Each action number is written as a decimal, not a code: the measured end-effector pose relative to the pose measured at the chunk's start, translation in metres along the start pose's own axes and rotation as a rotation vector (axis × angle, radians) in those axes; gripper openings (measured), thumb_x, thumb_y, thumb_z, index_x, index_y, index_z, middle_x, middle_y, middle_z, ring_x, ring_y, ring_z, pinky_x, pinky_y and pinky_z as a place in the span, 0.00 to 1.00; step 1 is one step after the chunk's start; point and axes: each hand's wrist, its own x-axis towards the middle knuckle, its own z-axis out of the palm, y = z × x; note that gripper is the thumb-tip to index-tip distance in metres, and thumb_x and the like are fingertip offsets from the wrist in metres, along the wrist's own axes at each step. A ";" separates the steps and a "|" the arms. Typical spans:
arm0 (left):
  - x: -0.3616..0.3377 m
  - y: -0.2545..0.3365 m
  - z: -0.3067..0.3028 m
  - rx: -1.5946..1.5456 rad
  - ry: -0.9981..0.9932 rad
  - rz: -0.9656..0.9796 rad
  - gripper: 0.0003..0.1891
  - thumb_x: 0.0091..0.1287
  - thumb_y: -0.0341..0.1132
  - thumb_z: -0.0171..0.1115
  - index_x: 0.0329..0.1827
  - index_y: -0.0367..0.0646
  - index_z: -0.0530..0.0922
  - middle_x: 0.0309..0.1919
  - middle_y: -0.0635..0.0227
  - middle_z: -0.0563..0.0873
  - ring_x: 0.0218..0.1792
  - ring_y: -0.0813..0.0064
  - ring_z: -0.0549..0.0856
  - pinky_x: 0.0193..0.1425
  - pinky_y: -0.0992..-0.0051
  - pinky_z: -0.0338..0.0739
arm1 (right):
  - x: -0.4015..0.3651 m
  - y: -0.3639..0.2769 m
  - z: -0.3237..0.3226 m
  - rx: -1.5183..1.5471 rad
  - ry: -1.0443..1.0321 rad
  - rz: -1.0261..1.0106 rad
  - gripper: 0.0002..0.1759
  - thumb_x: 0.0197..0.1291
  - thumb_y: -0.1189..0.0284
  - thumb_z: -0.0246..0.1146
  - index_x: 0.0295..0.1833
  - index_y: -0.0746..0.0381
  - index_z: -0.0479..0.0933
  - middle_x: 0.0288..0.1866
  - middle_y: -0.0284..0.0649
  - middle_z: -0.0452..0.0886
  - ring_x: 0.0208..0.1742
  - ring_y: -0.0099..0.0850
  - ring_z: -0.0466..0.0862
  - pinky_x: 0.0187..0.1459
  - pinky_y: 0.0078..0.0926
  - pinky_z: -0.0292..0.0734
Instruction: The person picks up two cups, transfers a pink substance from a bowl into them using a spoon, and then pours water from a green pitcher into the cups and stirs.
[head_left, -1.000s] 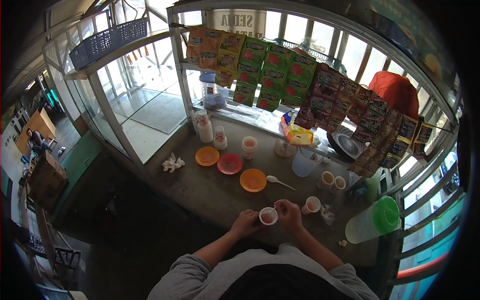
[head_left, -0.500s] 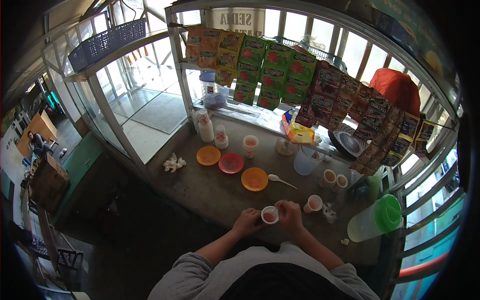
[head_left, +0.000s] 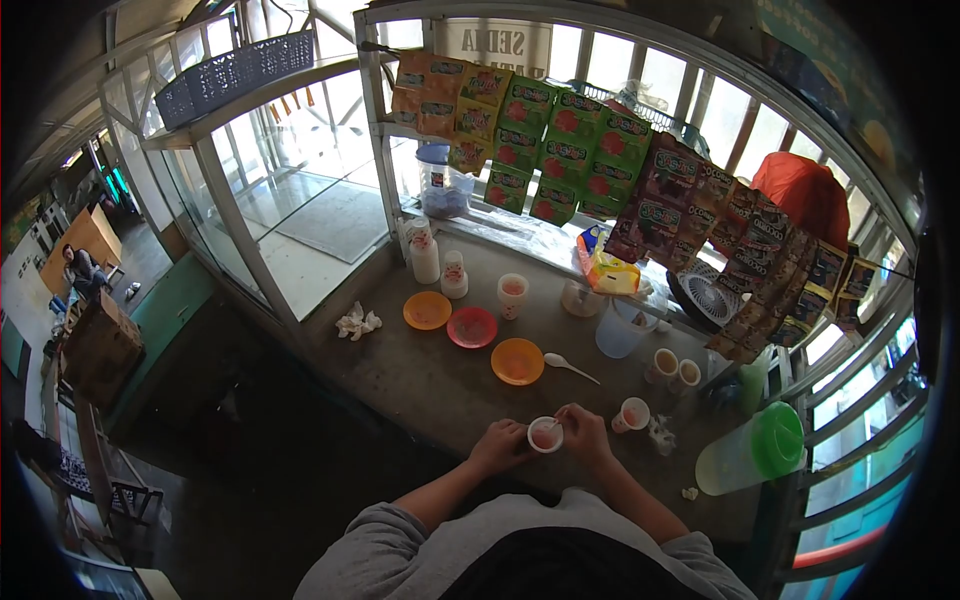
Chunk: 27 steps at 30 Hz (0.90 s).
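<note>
At the counter's near edge, my left hand [head_left: 500,446] is closed around the side of a small white cup [head_left: 545,434] with pinkish-red contents. My right hand [head_left: 583,432] pinches a thin pale spoon [head_left: 556,423] whose lower end dips into that cup; its full shape is hidden. To the right stands another cup [head_left: 631,414] with similar red contents, beside a crumpled clear plastic wrapper [head_left: 661,435]. Beyond my hands lie an orange plate [head_left: 517,361], a red plate [head_left: 472,327] and a white spoon [head_left: 572,368].
Cup stacks [head_left: 424,256] stand at the back left. A clear pitcher with a green lid [head_left: 776,443] is at the right edge, near two brown-filled cups [head_left: 663,365]. Drink sachets [head_left: 570,140] hang above the counter. A person [head_left: 85,270] sits far left.
My head view has turned slightly left, so the counter things appear shifted right. Both hands stay at the cup, and the spoon in my right hand has tilted a little.
</note>
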 end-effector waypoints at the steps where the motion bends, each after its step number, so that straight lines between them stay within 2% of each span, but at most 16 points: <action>1: 0.000 0.000 0.000 -0.002 0.000 -0.001 0.24 0.62 0.48 0.73 0.58 0.45 0.82 0.52 0.60 0.87 0.58 0.57 0.83 0.65 0.58 0.74 | 0.001 -0.002 -0.003 -0.001 0.043 -0.022 0.05 0.62 0.74 0.64 0.43 0.55 0.83 0.33 0.35 0.87 0.37 0.37 0.86 0.48 0.40 0.70; 3: 0.000 0.000 0.001 0.013 0.003 -0.003 0.24 0.62 0.48 0.74 0.57 0.45 0.82 0.52 0.60 0.87 0.58 0.57 0.83 0.65 0.58 0.74 | -0.001 -0.003 -0.005 -0.004 0.082 -0.041 0.05 0.62 0.74 0.64 0.43 0.55 0.83 0.33 0.35 0.86 0.36 0.37 0.86 0.49 0.39 0.70; 6: -0.001 -0.001 0.003 0.013 0.002 -0.003 0.24 0.61 0.48 0.74 0.56 0.44 0.82 0.52 0.60 0.87 0.58 0.57 0.83 0.65 0.58 0.74 | -0.007 -0.002 -0.002 -0.022 0.008 0.012 0.05 0.63 0.74 0.64 0.42 0.54 0.83 0.32 0.34 0.86 0.36 0.35 0.86 0.50 0.39 0.70; 9: -0.001 -0.003 0.005 0.002 -0.008 -0.019 0.25 0.59 0.46 0.75 0.56 0.44 0.82 0.53 0.59 0.86 0.59 0.56 0.82 0.66 0.58 0.74 | -0.005 -0.004 -0.004 -0.036 0.108 -0.056 0.05 0.63 0.73 0.64 0.43 0.54 0.83 0.31 0.34 0.85 0.37 0.35 0.86 0.50 0.40 0.69; 11: 0.000 -0.004 0.006 -0.003 -0.009 -0.020 0.25 0.59 0.46 0.75 0.55 0.44 0.82 0.52 0.59 0.87 0.59 0.56 0.82 0.66 0.58 0.74 | -0.008 -0.003 -0.004 -0.063 0.022 -0.029 0.05 0.63 0.73 0.64 0.43 0.53 0.83 0.32 0.33 0.85 0.37 0.35 0.85 0.51 0.40 0.69; 14: 0.000 -0.003 0.006 -0.015 -0.009 -0.027 0.25 0.59 0.47 0.75 0.55 0.43 0.82 0.52 0.60 0.87 0.59 0.56 0.82 0.66 0.58 0.73 | -0.005 -0.007 -0.008 -0.069 0.083 -0.044 0.06 0.63 0.73 0.63 0.44 0.53 0.83 0.32 0.33 0.85 0.38 0.35 0.85 0.52 0.40 0.68; 18: 0.000 -0.002 0.005 -0.016 0.018 -0.020 0.25 0.59 0.47 0.75 0.55 0.43 0.82 0.51 0.60 0.87 0.59 0.56 0.82 0.66 0.58 0.73 | -0.006 -0.001 -0.004 -0.070 0.028 -0.032 0.06 0.62 0.73 0.63 0.43 0.53 0.84 0.33 0.33 0.86 0.38 0.35 0.86 0.52 0.40 0.69; 20: 0.000 0.000 0.003 -0.014 0.007 -0.024 0.24 0.59 0.47 0.75 0.55 0.44 0.82 0.52 0.60 0.87 0.59 0.57 0.83 0.66 0.58 0.74 | -0.002 -0.017 -0.012 -0.119 0.059 -0.060 0.05 0.59 0.73 0.66 0.42 0.56 0.84 0.33 0.38 0.87 0.39 0.39 0.88 0.46 0.42 0.76; 24: -0.001 -0.001 0.003 -0.002 0.004 -0.019 0.24 0.59 0.46 0.75 0.56 0.45 0.82 0.53 0.61 0.87 0.59 0.58 0.83 0.66 0.59 0.74 | -0.001 -0.011 -0.008 -0.171 0.043 -0.029 0.06 0.58 0.74 0.67 0.41 0.56 0.84 0.32 0.39 0.87 0.37 0.40 0.88 0.44 0.39 0.78; 27: -0.001 0.000 0.004 -0.012 -0.001 -0.033 0.24 0.59 0.46 0.76 0.56 0.45 0.82 0.53 0.61 0.87 0.59 0.58 0.82 0.66 0.58 0.73 | 0.001 -0.010 -0.009 -0.050 0.052 -0.003 0.05 0.57 0.74 0.68 0.40 0.57 0.84 0.31 0.40 0.87 0.34 0.40 0.88 0.40 0.36 0.80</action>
